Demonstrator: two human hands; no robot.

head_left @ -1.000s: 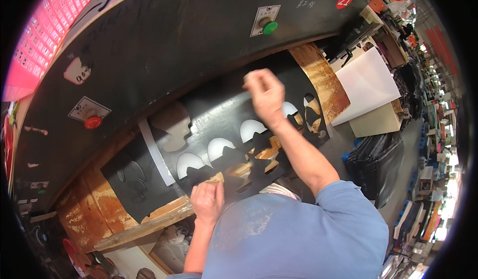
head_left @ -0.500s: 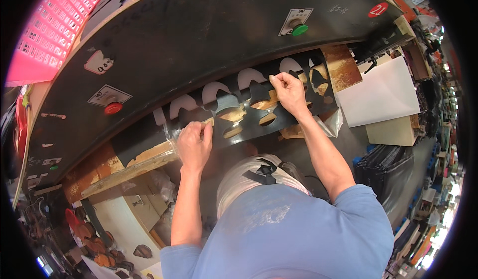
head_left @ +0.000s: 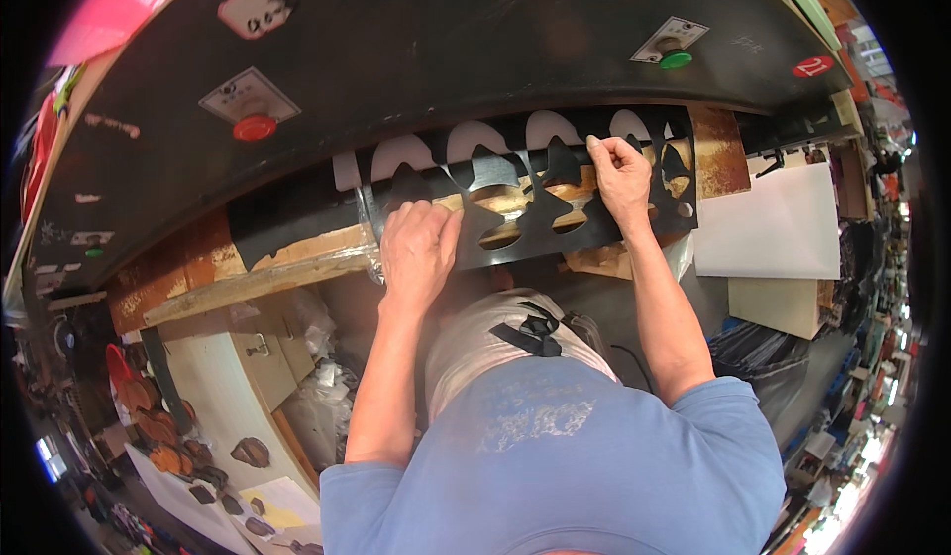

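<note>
A thin black sheet (head_left: 538, 230) full of rounded cut-out holes lies along the worn bed beneath a large dark machine beam. Pale and tan-brown surfaces show through its openings. Toward the sheet's left part, my left hand (head_left: 418, 248) is closed, thumb and fingertips pinched at the sheet. My right hand (head_left: 624, 179) pinches a narrow strip between openings nearer the right end. Both palms hide part of what the fingers grip.
The dark machine beam (head_left: 446, 40) spans the far side, carrying a red button (head_left: 255, 126) and a green button (head_left: 676, 59). White sheets (head_left: 771, 223) lie at right. A wooden rail (head_left: 253, 288) edges the bed; brown pieces (head_left: 158, 426) sit lower left.
The view has shifted, so the beam and buttons appear farther right and higher. Both hands stay pinched at the sheet, and the left hand now sits more over it.
</note>
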